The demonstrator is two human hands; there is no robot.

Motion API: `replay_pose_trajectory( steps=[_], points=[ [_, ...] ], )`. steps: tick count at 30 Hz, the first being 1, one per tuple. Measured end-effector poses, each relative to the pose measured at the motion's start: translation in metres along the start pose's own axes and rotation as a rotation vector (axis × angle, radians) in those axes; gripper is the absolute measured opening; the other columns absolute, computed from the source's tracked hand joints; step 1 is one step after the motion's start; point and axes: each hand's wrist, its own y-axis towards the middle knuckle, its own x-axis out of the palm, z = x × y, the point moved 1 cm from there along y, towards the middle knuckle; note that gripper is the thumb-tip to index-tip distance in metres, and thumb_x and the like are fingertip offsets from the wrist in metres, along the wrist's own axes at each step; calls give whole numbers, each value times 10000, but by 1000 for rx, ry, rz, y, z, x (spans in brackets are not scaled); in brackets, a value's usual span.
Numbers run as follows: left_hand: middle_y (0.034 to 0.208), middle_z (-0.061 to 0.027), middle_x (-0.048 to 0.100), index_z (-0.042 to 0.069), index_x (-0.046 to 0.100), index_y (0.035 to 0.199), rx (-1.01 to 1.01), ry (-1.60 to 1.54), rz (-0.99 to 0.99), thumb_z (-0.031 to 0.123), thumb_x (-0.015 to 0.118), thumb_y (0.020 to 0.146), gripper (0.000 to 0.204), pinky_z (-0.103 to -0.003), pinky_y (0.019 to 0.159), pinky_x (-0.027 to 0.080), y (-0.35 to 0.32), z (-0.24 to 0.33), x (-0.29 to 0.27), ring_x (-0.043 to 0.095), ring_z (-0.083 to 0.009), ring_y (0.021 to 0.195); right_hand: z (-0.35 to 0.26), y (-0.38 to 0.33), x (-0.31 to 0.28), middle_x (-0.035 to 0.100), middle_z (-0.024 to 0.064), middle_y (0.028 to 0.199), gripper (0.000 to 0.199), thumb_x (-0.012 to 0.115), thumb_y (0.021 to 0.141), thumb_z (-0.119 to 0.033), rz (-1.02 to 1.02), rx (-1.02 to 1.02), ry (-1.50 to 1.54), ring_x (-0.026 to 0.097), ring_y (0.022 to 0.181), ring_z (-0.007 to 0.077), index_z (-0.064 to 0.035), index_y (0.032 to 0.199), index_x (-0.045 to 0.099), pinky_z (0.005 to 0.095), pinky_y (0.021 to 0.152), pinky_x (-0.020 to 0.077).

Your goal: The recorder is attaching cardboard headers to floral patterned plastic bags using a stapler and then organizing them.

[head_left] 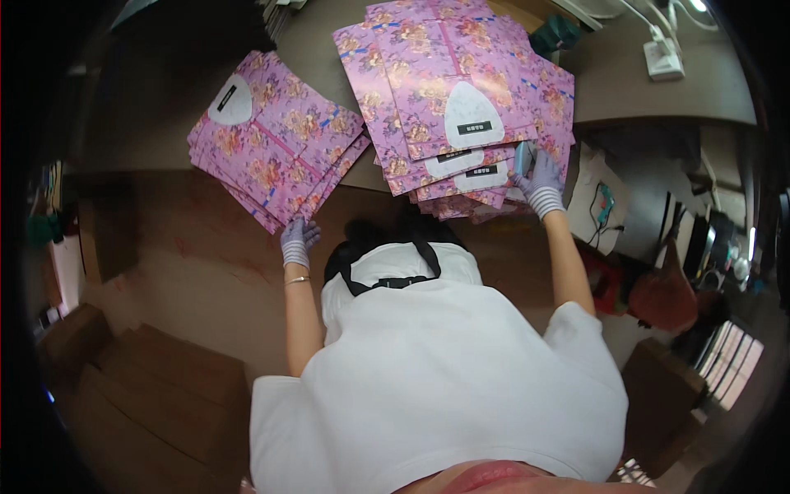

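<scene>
Two piles of pink floral flat card pieces, with white rounded panels and dark labels, lie on the desk. My left hand [297, 240], in a striped-cuff glove, is at the near edge of the smaller left pile [276, 144]. Its fingers look apart and touch that edge. At the near right side of the larger, fanned-out pile [428, 82] is my right hand [543, 176], gloved alike. Its fingers are closed around a small light-blue object [524, 156], whose kind I cannot make out. The hand partly covers it.
The dark desk [691, 99] has a white power adapter [662, 62] with cables at the back right. A dark green object [555, 34] sits behind the large pile. Brown cardboard [156, 387] lies low on the left. A teal tool [606, 200] with a cord is on the right.
</scene>
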Motion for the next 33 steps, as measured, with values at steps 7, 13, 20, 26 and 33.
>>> replay_pose_trajectory(
  steps=[7,13,20,26,33],
  points=[
    [755,-99,594,59,515,900,129,-104,-150,198,561,816,169,-285,517,474,-3,13,0,595,-205,615,32,22,30,561,229,965,490,612,635,-247,38,-65,141,541,911,367,-13,1053,509,408,791,426],
    [659,-81,583,56,522,873,30,-42,-64,215,548,830,168,-269,396,448,8,13,-12,565,-166,497,82,26,-8,564,197,979,482,619,618,-141,-96,177,187,558,899,311,-46,1075,498,380,735,438],
    [636,-70,585,51,534,793,128,92,124,252,550,816,203,-251,380,426,16,13,-43,551,-151,470,-111,-67,-17,540,74,897,425,535,646,-12,-560,-438,1032,517,824,147,-26,1067,477,279,741,428],
    [630,-64,580,41,540,791,424,742,343,176,577,792,140,-249,401,435,44,43,-43,538,-102,492,-249,-119,88,528,69,832,390,628,686,-31,-1149,-424,1233,556,700,153,-13,1036,456,260,636,470],
    [638,-95,564,3,517,785,258,-5,-88,80,521,791,77,-269,397,441,1,47,-34,570,-171,485,-287,-134,122,528,67,794,349,651,708,-61,-1133,-421,1072,547,647,143,-7,990,451,261,571,460]
  ],
)
